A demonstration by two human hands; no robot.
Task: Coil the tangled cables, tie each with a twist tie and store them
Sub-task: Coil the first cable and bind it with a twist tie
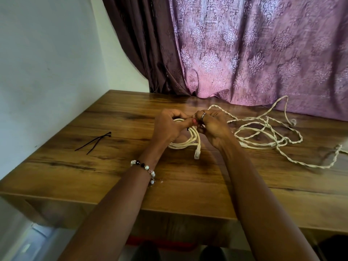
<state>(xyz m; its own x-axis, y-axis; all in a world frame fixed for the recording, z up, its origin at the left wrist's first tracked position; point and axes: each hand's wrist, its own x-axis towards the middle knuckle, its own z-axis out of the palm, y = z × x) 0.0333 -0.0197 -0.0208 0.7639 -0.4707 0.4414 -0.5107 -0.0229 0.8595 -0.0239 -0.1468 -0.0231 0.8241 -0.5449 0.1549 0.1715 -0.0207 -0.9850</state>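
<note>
Purple curtain [263, 53] behind, wooden table [131, 176] below, and both my hands meet over the coiled cable [190, 140]. Left hand [167, 127] pinches the loops together at the top so they can't spring apart; right hand [212, 127] has its fingers [202, 117] closed tight on what looks like a dark tie, mostly hidden. Coil rests on the table, plug end toward me. Just right, the tangled cable [273, 136] sprawls, waiting. Spare black ties [94, 143] lie well left.

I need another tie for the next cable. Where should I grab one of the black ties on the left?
Pinch a black tie at its thin near end, coming from above: the heads cross at the far end, while the tails splay apart on the table.
</note>
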